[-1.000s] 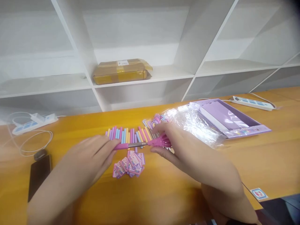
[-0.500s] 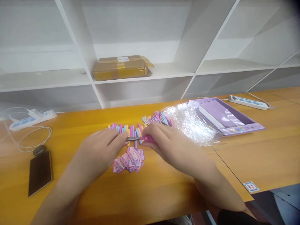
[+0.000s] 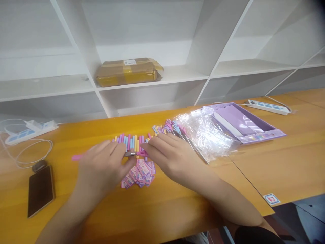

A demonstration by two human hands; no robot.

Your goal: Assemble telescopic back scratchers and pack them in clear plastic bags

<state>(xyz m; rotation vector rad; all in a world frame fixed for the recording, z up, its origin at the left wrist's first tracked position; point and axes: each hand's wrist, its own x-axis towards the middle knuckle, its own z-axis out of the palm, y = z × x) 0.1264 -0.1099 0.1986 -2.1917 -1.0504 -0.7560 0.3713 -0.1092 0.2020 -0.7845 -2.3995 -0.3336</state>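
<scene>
A stick-like tool (image 3: 130, 154) lies crosswise just beyond the pile of cards (image 3: 143, 173). The left hand (image 3: 103, 162) wraps around it, hiding much of its length; the right hand (image 3: 171, 154) pinches the other end, mostly covering it. Visible are a pink end, a shiny metal shaft and a bit of pink by the right fingers. Beyond the cards, both hands partly hide a row of pastel sticks (image 3: 133, 142).

No wording can be read. Print is seemingly carried by the package label (image 3: 130, 62) at eleven o'clock and the table sticker (image 3: 271, 199) at four.
</scene>
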